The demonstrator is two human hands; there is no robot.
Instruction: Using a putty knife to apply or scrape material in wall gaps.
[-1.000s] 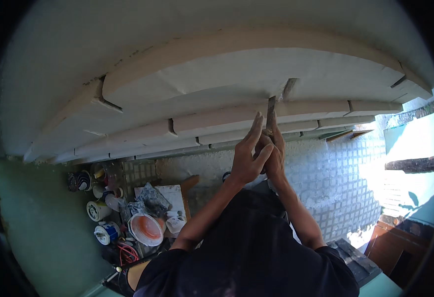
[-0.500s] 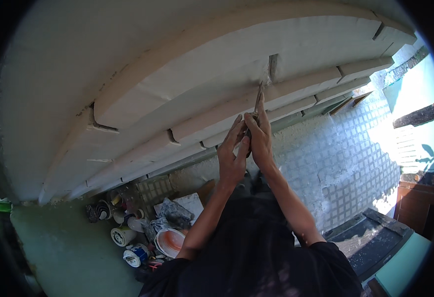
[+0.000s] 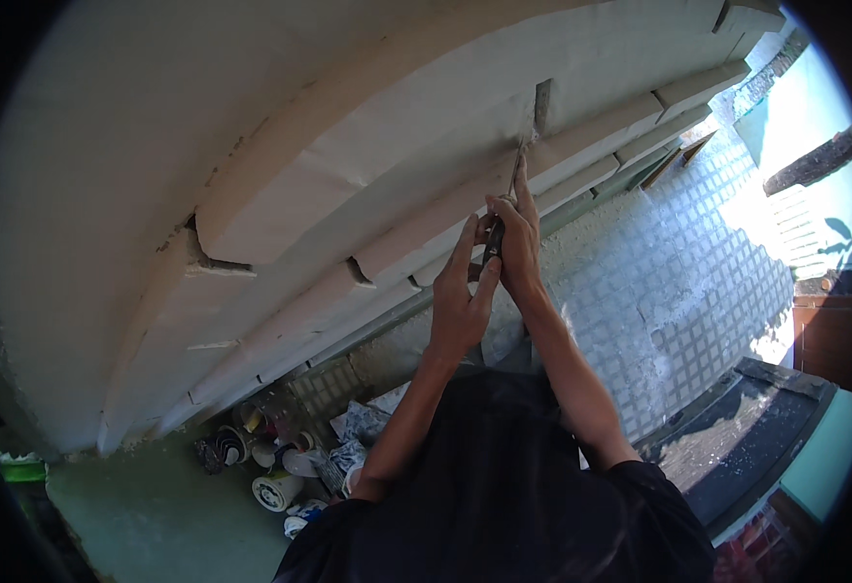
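Note:
Both my arms reach up to a white stepped plaster moulding (image 3: 367, 185) that runs across the ceiling and wall. My right hand (image 3: 519, 243) grips the dark handle of a narrow scraper tool (image 3: 513, 180), whose blade tip touches the moulding just below a short dark notch (image 3: 541, 99). My left hand (image 3: 460, 301) is pressed against the right one and the tool handle from the left, fingers stretched upward.
A grey tiled wall (image 3: 669, 282) lies below the moulding. Several paint cans and tubs (image 3: 275, 466) stand on the green floor at lower left. A dark ledge (image 3: 756, 428) and a teal surface sit at lower right, with bright sunlight on the right.
The view has tilted and moved closer to the moulding. Both hands with the tool have risen toward the notch; the cans have slid toward the lower left.

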